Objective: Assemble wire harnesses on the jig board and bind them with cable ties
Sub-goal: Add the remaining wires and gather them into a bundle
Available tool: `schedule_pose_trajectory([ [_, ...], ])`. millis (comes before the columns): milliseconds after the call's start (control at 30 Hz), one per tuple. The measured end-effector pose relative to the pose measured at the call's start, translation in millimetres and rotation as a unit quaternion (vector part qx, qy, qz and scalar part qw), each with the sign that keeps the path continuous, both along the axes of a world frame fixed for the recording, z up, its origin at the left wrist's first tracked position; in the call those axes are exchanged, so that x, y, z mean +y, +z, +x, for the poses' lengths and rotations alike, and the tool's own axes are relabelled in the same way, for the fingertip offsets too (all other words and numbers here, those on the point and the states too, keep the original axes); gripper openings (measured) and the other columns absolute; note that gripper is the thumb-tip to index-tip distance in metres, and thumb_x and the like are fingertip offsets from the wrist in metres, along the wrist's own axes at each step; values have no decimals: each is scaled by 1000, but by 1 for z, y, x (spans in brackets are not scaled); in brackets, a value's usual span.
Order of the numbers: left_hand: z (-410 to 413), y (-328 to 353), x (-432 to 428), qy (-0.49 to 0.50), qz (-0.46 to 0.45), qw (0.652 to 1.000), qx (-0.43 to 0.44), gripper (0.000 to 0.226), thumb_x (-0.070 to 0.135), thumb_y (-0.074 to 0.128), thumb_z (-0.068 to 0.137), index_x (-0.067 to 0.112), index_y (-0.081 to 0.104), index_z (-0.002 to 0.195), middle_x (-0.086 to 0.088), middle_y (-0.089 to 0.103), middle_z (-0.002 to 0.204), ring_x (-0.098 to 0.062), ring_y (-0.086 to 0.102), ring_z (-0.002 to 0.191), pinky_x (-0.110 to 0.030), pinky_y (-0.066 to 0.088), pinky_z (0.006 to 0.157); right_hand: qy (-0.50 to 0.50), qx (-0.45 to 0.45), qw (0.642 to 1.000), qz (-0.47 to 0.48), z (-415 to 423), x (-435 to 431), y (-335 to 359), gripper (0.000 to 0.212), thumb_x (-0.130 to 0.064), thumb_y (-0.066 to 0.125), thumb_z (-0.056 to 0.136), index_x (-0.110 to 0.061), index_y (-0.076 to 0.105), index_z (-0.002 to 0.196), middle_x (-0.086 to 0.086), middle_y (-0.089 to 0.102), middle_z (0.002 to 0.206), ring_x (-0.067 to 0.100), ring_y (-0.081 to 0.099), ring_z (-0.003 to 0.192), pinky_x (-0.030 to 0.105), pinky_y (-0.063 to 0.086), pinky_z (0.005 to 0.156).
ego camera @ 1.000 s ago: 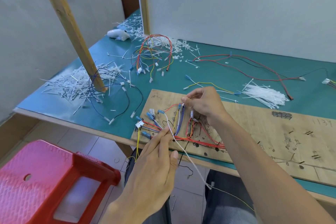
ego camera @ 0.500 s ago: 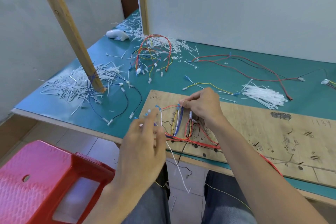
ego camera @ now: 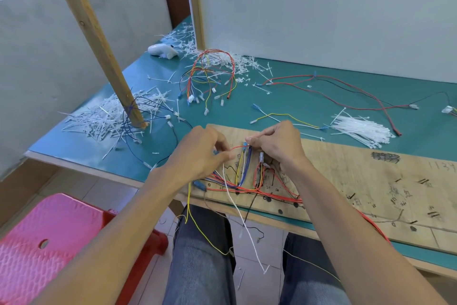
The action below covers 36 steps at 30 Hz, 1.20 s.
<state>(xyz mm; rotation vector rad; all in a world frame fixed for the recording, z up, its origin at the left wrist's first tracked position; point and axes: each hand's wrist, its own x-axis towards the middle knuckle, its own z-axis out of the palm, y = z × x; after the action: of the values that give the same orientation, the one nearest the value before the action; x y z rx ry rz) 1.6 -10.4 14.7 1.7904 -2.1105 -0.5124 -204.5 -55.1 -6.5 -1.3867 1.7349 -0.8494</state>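
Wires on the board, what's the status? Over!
Left hand and right hand pinch wire harness. Harness lies on jig board. Loose ends dangle off edge.

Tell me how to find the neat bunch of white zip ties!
Look on the green table, just beyond the far edge of the wooden jig board, right of the right hand. The zip ties lie there in one tidy fan, long and uncut, unlike the scattered snipped bits.

Green table (ego camera: 296,106) — jig board (ego camera: 371,176), cable ties (ego camera: 361,129)
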Motion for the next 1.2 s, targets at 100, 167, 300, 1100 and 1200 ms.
schedule_pose_trajectory([
  [100, -1, 0, -6, -12, 3, 1000, -1, 16, 30, 79, 92, 35, 71, 79, 17, 69, 83, -6, 63, 85, -31, 50, 80, 11, -16, 1000, 9, 0, 2, 0, 18, -36, 95, 76, -22, 84, 71, -2, 73, 57, 11, 69, 60, 30, 53, 61],
  [167, 2, 4, -13, 7, -13, 1000, 16, 13, 26, 79, 92, 33, 76, 80, 18, 68, 76, 2, 60, 73, -25, 44, 70, 16, -12, 1000, 14, 0, 3, 2, 18, -37, 95, 75, -23, 85, 72, -2, 75, 61, 8, 68, 64, 28, 51, 63],
  [300, 10, 13, -25, 24, 7, 1000, -13, 13, 18, 83, 87, 31, 84, 88, 21, 64, 63, 7, 59, 66, -17, 45, 60, 23, -4, 1000, 9, -1, 4, 4, 19, -38, 97, 70, -24, 85, 72, -9, 78, 71, 7, 72, 79, 25, 50, 67],
  [1100, 4, 28, -35, 1, 97, 994, -52, 23, 9, 91, 74, 29, 81, 71, 16, 70, 61, -4, 70, 72, -18, 48, 65, 202, 378, 886, -178, 69, 146, 27, 29, -45, 60, 92, -20, 73, 87, 2, 67, 91, 31, 50, 106, 47, 24, 91],
  [1200, 4, 29, -36, -8, 99, 994, -54, 19, 9, 90, 74, 27, 83, 75, 14, 72, 63, -2, 69, 70, -16, 48, 64, 199, 291, 925, -138, 71, 148, 29, 25, -37, 50, 94, -22, 67, 84, 0, 67, 89, 28, 50, 99, 46, 30, 88],
])
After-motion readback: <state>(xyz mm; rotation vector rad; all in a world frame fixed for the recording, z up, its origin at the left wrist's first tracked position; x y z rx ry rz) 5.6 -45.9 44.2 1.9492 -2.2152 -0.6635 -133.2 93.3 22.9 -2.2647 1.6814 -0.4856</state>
